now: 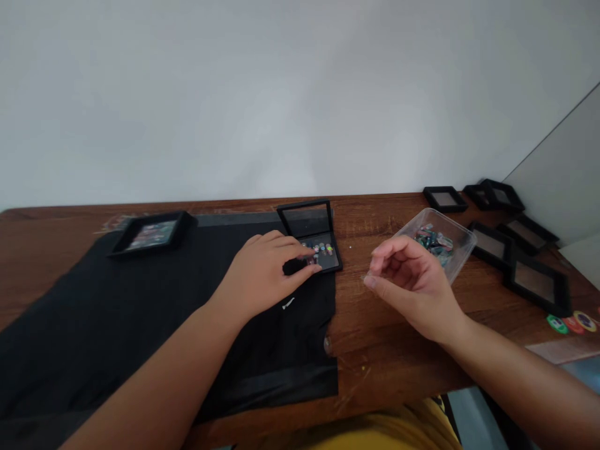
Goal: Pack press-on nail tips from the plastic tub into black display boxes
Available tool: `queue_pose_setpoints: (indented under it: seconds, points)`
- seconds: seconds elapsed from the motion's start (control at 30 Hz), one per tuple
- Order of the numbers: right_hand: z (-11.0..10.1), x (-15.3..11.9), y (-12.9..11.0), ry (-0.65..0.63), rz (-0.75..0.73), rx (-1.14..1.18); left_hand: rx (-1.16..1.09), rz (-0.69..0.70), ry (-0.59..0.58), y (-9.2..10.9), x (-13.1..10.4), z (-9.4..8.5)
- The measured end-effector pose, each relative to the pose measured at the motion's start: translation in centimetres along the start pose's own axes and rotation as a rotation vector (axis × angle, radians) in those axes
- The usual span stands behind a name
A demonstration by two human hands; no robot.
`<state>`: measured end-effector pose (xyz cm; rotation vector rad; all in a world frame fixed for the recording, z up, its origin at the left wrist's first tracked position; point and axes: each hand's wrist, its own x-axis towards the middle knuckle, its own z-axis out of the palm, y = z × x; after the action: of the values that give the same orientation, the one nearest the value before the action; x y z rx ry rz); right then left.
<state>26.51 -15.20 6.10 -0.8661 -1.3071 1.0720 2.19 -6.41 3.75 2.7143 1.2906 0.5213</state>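
Note:
A small black display case (336, 262) lies on the black cloth with its framed clear lid (307, 220) raised at the back. Several tiny colourful pieces (323, 249) sit inside it. My left hand (262, 269) reaches over the case, thumb and fingers apart at the pieces, hiding its left part. My right hand (412, 281) hovers over the wood in front of a clear plastic tub (462, 244). Its fingers curl towards the thumb in a loose pinch; whatever may be between the tips is too small to make out. Loose small colourful pieces (435, 242) fill part of the tub.
A filled black case (152, 234) rests on the black cloth (154, 300) at the left. Several more black cases (534, 281) stand at the right on the wooden table (375, 362). Round coloured stickers (557, 324) lie near the right edge. A white wall rises behind.

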Motion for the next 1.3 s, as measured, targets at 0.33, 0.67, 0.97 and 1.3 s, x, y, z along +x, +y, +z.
queue_pose_setpoints:
  seconds: [0.33,0.67,0.97,1.3]
  points:
    - [0.12,-0.13,-0.04,-0.004,-0.008,-0.021,-0.027,0.011,-0.054,-0.22,0.13,0.34]
    - [0.09,-0.18,0.08,0.027,-0.019,-0.021,-0.053,-0.001,-0.022,-0.32,-0.02,0.37]
    - [-0.01,-0.08,-0.28,0.005,-0.008,-0.033,-0.011,-0.034,-0.048,0.14,0.04,0.14]
    - [-0.16,-0.03,-0.37,-0.022,-0.012,-0.055,0.008,-0.040,-0.026,-0.49,-0.12,-0.07]
